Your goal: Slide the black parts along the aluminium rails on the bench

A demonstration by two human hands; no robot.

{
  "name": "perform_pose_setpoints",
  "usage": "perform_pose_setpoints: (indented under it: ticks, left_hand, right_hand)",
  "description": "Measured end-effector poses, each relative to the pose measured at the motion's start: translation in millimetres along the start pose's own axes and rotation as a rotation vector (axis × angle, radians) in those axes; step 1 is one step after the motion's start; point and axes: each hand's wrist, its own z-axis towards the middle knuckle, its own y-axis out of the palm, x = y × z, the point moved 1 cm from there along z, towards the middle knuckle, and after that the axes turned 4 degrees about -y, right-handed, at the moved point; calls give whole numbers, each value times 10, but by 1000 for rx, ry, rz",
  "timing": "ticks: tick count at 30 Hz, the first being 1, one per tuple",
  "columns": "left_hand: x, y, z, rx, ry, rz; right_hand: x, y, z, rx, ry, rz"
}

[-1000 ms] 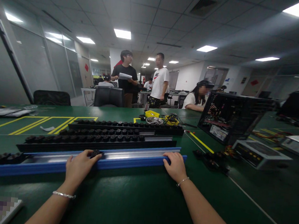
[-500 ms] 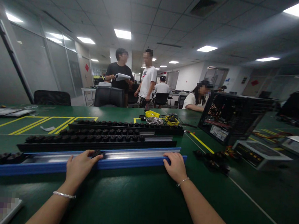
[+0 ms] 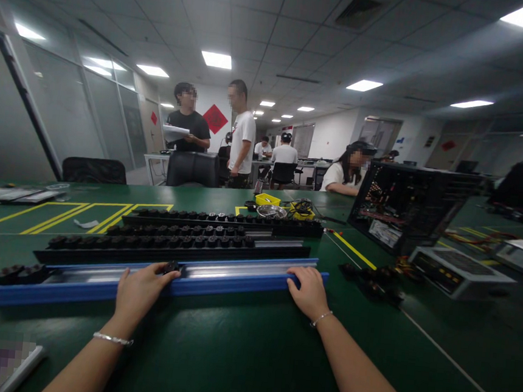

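A long blue rail (image 3: 235,283) with a shiny metal channel lies across the green table in front of me. Near its middle, my left hand (image 3: 138,289) pinches a small black wheel-like piece (image 3: 172,267) at the channel. The fingers of my right hand (image 3: 310,293) are closed over the front edge of the rail close to its right end. At the rail's left end sit several black wheel pieces (image 3: 21,274). Just behind it are black rails (image 3: 238,255) carrying rows of similar black wheels.
An open computer case (image 3: 407,202) stands at the right, with a power supply (image 3: 458,273) and loose black parts (image 3: 373,282) before it. A metal bowl (image 3: 272,211) and yellow trays (image 3: 268,200) sit at the back. Two people (image 3: 243,136) stand beyond the table; another person (image 3: 346,173) sits at right.
The two standing people have shifted left, and the view has drifted slightly. My hands keep the same hold on the black wheel piece and the blue rail.
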Motion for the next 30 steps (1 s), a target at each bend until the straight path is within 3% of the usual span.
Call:
perform_pose_setpoints:
  ticks: [3,12,30]
  left_hand:
    - [-12,7,5,-20,65,35]
    - [6,17,19,-35,33,-1]
    - [-26,169,58,28,114,-51]
  right_hand:
    - [1,-4,1,-9,5,13]
    - [8,14,0,14,-12,3]
    - [8,14,4,10,-12,-6]
